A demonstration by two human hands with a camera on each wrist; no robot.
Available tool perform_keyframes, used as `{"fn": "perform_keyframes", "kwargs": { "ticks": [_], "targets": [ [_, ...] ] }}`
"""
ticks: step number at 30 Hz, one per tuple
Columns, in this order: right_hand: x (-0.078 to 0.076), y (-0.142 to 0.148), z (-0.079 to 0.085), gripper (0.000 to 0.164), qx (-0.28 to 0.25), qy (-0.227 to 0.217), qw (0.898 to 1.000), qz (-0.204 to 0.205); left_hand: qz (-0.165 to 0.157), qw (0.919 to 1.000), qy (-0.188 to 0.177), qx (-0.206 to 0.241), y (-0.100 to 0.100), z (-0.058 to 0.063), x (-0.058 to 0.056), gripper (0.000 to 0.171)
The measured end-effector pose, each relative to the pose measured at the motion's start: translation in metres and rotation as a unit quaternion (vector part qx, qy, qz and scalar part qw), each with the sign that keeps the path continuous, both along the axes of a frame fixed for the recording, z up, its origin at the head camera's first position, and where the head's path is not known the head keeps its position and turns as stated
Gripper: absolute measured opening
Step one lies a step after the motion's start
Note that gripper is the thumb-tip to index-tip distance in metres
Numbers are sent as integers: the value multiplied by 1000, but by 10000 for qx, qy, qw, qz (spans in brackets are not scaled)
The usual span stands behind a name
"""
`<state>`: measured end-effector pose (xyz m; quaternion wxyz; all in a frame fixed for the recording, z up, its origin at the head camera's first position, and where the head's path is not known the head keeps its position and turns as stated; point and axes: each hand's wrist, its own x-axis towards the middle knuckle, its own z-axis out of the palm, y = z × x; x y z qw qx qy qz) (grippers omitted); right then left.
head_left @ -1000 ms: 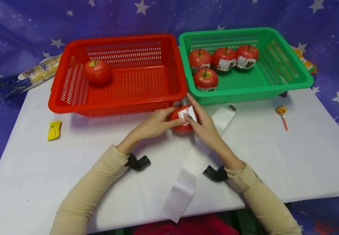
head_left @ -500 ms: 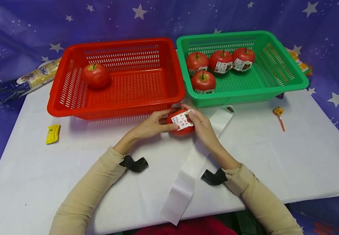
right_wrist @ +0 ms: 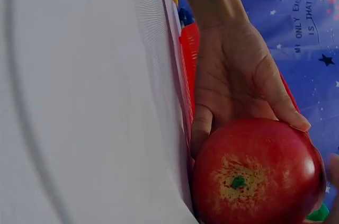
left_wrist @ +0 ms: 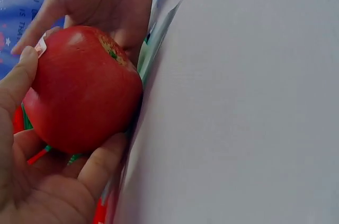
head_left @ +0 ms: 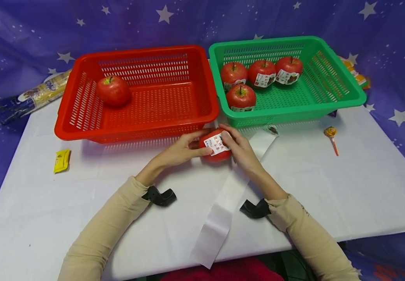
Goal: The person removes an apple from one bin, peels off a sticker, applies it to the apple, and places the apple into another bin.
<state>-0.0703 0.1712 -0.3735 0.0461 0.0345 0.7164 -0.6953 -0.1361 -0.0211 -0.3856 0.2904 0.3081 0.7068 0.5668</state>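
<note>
A red apple stands on the table just in front of the two baskets, held from both sides. My left hand grips its left side, the thumb on the lower left corner of a white printed label. From the right, my right hand holds the apple, thumb pressing the label's upper right end and fingers behind. In the left wrist view, the apple lies on its side, stem end turned towards the table. The right wrist view shows the apple's green-centred end close to the white tablecloth.
A red basket with one unlabelled apple stands behind; a green basket holds several labelled apples. A backing strip runs under my right wrist. A yellow packet lies left, a lollipop right.
The label's right part, lifted and folded a second ago, now lies flat on the apple. My right thumb has moved up onto that end. The left hand keeps its hold.
</note>
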Motion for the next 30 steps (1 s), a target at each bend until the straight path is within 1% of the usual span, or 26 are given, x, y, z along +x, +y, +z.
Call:
{"fn": "perform_keyframes", "kwargs": {
  "ticks": [3,5,8,10,11,14,15,16,17,18,19,21,23,25,27,28,30],
  "targets": [
    [1,0,0,40,148,188,9996,115,159,9991,382,-63,6,3,6,54],
    [2,0,1,37,-5,279,9995,128,321,9973,632,-183,10,5,9,52],
    [3,3,2,32,-114,368,9991,173,524,9940,877,-390,14,8,12,53],
    [2,6,3,27,-390,323,9986,148,563,9932,930,-422,16,10,14,53],
    [2,8,2,24,-659,258,9975,66,548,9929,976,-398,17,10,14,52],
    [0,13,0,27,-1394,35,9896,-349,436,9942,950,-253,18,10,15,52],
    [-1,15,0,27,-1506,-19,9875,-454,410,9949,897,-198,18,10,16,52],
    [-1,16,-1,27,-1563,-70,9865,-477,397,9956,833,-168,18,8,17,51],
    [0,18,-1,26,-1509,-113,9877,-386,372,9968,698,-114,18,7,17,51],
    [0,20,-1,27,-1307,-158,9911,-195,360,9981,498,-78,18,6,18,50],
    [1,22,-1,32,-1113,-201,9935,86,357,9989,311,-25,18,5,18,49],
    [2,27,0,46,-693,-269,9947,714,395,9992,-70,53,17,3,19,48],
    [2,32,2,58,-320,-318,9916,1213,390,9988,-274,116,17,3,20,48],
    [0,36,4,66,36,-362,9880,1500,348,9991,-188,141,17,5,21,47],
    [-2,38,6,71,394,-379,9822,1795,318,9993,144,141,17,7,22,44],
    [-2,38,7,73,617,-377,9785,1930,298,9988,369,110,16,9,23,42],
    [-3,37,10,79,1034,-375,9691,2209,221,9950,976,-55,14,13,25,39]
  ]
}}
